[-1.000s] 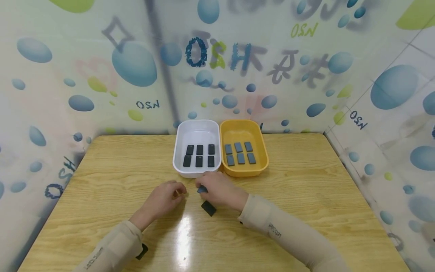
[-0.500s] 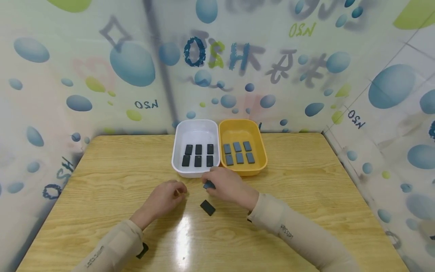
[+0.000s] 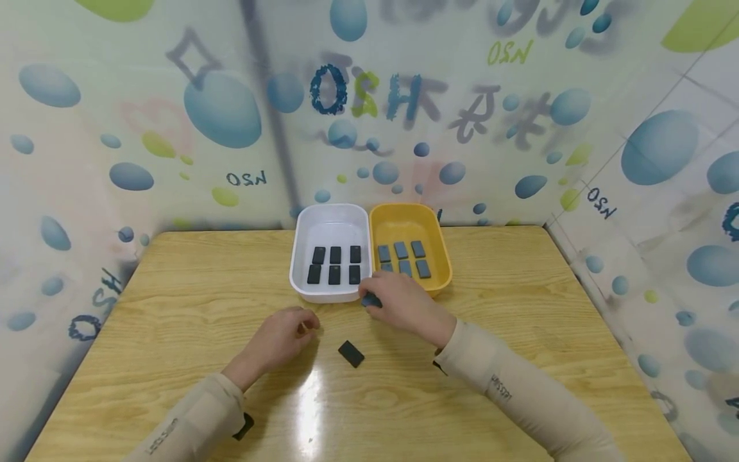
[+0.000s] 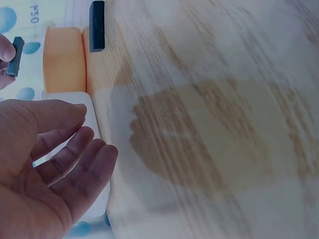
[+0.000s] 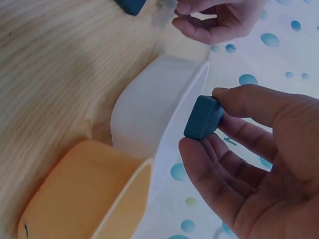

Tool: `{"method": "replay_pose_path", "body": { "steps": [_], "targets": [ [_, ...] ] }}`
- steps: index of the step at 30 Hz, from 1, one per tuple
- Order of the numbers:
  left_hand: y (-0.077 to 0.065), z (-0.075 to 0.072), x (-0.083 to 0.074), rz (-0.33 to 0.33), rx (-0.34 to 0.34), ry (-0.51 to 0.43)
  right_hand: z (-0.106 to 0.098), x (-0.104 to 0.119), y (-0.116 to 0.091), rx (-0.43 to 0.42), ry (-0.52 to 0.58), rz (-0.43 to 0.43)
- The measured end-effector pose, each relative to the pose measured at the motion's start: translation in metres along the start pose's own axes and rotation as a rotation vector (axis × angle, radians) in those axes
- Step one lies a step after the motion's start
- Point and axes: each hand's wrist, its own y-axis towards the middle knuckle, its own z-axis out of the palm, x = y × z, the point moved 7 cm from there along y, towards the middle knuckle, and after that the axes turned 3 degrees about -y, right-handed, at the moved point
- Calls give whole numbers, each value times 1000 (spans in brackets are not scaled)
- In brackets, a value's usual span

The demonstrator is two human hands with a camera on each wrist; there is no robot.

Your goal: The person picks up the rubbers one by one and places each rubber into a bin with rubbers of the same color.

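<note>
My right hand [image 3: 398, 298] pinches a small blue rectangular block [image 5: 203, 117] between thumb and fingertips, close over the front rims of the two tubs. The yellow tub [image 3: 443, 277] bears two rows of blue-grey blocks, the near row partly hidden by this hand. Beside it on the left, the white tub [image 3: 297, 269] contains two rows of black blocks [image 3: 334, 274]. My left hand [image 3: 283, 340] hovers low at the table with loosely curled fingers, and the left wrist view shows nothing in them. A black block [image 3: 351, 353] lies on the wood between both arms.
Another dark piece [image 3: 245, 426] shows at the left sleeve's cuff, and a further dark bit [image 3: 439, 367] at the right cuff. Behind the wooden table [image 3: 219, 276] stands a wall [image 3: 369, 141] printed with blue and green drops.
My right hand has moved right and away from me, carrying the blue block from in front of the white tub to the yellow tub's front rim. The left hand has stayed put.
</note>
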Motion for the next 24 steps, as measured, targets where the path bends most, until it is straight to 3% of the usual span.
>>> {"method": "replay_pose_path", "body": {
  "steps": [14, 24],
  "targets": [
    [1, 4, 0, 12, -6, -25, -10, -22, 2, -15, -35, 57],
    [1, 3, -5, 29, -12, -33, -12, -51, 9, 8, -50, 155]
  ]
}}
